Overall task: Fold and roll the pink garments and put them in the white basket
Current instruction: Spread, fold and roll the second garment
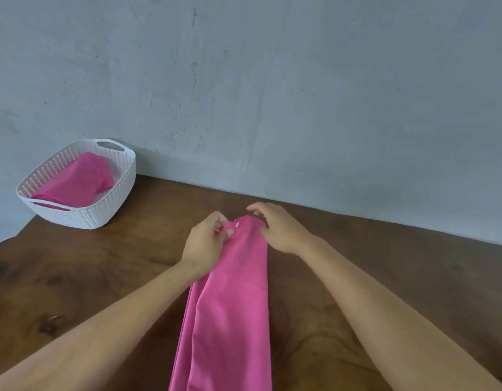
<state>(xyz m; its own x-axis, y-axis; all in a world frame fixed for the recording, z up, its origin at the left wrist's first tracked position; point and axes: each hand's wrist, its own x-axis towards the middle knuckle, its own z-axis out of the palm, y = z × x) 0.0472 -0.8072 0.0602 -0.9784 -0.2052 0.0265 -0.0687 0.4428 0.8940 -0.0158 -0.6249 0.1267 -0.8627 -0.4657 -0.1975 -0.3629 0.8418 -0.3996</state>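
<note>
At the bottom of the frame, closest to us, lies the near end of a pink garment (pixel 233 306), folded into a long narrow strip on the brown table (pixel 75 277). Its long axis runs from the bottom edge up toward the middle of the frame, the far end pointing at the grey wall (pixel 272 94).

At that far end the left hand (pixel 207 244) pinches the cloth with curled fingers. The right hand (pixel 278 230) sits at the strip's right corner with its fingers bent and lifted. We cannot tell whether its thumb has hold of the cloth.

In the upper left, the white basket (pixel 103 210) already holds another pink piece (pixel 78 182). We judge the task partly done: this strip is folded lengthwise but not yet rolled or put in the basket.
</note>
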